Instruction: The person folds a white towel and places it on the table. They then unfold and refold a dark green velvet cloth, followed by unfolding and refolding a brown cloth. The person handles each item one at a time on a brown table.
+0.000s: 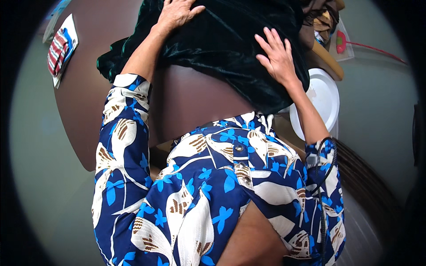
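A dark green velvet cloth (208, 44) lies spread over a brown table (195, 95), its near edge slanting down to the right. My left hand (177, 12) rests on the cloth near the top of the view, fingers apart, its fingertips partly cut off by the frame's edge. Over the cloth's right side is my right hand (276, 57), palm down with fingers spread. Whether it presses on the velvet or hovers just above it, I cannot tell. Neither hand grips anything.
A white oval plate or lid (321, 104) sits beside the table at the right. Beyond it are a tan padded edge (326, 60), brown fabric (317, 15) and a red item with a cord (341, 42). On the table's left lies a folded striped cloth (58, 53) on something white.
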Demonstrator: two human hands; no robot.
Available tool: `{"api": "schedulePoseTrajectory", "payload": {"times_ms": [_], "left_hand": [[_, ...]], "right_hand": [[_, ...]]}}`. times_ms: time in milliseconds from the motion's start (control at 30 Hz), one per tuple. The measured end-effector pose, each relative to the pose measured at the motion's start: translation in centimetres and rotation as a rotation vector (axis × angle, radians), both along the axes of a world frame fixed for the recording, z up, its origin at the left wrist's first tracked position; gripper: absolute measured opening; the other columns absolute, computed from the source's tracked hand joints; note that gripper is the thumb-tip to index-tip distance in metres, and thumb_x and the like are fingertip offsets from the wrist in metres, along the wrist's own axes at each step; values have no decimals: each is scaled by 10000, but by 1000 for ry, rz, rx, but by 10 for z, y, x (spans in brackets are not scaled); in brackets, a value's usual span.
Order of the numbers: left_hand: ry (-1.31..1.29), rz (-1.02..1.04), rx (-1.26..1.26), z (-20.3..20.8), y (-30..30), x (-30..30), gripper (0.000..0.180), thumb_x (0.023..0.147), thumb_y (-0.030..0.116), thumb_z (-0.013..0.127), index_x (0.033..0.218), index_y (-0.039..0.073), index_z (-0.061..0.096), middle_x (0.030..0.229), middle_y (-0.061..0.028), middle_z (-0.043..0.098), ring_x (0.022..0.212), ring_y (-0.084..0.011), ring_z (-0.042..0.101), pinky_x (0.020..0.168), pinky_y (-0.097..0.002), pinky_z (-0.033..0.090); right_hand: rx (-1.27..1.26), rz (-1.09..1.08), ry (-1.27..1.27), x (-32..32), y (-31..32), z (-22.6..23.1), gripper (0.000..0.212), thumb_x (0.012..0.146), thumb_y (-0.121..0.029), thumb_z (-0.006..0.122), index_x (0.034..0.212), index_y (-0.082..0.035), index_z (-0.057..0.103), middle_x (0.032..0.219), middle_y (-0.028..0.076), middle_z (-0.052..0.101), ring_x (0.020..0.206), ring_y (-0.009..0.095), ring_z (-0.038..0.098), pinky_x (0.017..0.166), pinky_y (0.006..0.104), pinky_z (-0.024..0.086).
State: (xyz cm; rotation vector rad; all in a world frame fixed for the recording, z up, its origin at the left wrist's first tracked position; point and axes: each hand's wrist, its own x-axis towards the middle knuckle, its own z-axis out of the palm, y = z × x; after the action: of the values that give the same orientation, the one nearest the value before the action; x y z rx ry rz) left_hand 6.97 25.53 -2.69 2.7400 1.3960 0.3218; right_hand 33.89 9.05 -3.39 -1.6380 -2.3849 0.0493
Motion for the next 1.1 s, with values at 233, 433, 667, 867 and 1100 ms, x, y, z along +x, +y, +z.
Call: {"api": "schedulePoseTrajectory", "payload": {"times_ms": [233,433,667,867,1100], "left_hand": [[-454,-41,-122,0,-7,-47,427,830,374,467,1182,133,461,1227,-96,437,1117,-254,416,918,-368,333],[-642,574,-144,25,-113,-151,440,725,303,597,1071,39,536,1101,-157,523,1058,-269,473,898,-343,359],[-295,562,-47,7,-162,-165,533,637,202,633,1138,93,487,1232,-116,414,1153,-269,373,948,-397,288],[-563,550,88,7,-132,-140,359,694,42,527,1050,82,543,1091,-97,508,1015,-235,484,836,-339,402],[-1822,630,-938,41,-115,-207,291,783,181,501,972,-31,567,965,-156,591,884,-254,570,806,-357,440]], "right_hand": [[154,-27,-76,19,33,-24,467,824,-395,444,1258,-242,363,1356,51,254,1258,232,207,987,501,159],[157,-14,-44,21,39,-23,455,834,-390,420,1262,-247,356,1358,45,252,1262,225,200,996,494,149],[165,6,-64,27,48,-36,461,838,-408,407,1267,-254,344,1361,41,243,1260,223,202,993,495,162],[206,15,-119,29,51,-56,457,845,-408,382,1261,-221,363,1345,72,277,1254,241,220,962,466,201],[149,-75,-98,26,53,-72,466,846,-461,332,1270,-268,335,1371,69,209,1278,240,142,1013,501,90]]}}
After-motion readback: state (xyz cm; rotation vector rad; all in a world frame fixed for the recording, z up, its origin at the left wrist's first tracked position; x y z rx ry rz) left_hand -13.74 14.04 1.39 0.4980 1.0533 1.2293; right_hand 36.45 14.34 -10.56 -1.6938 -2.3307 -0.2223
